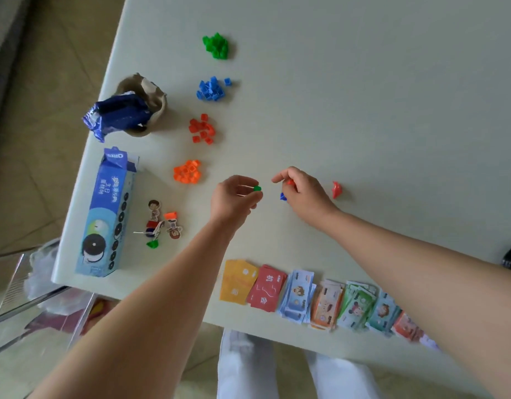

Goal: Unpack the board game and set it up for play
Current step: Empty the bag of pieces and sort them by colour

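The left hand [237, 198] pinches a green piece [257, 188]. The right hand [304, 191] curls round a red piece [290, 182], with a blue piece [283, 196] half hidden beneath it, held or resting, unclear. A loose red stand [337, 190] lies on the desk [363, 110] just right of the right hand, and the character cutouts [162, 223] sit near-left.

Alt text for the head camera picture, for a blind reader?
A person's left hand pinches a green piece while the right hand holds a red piece above a table. Piles of coloured cubes lie beyond; cards and play money line the near edge.
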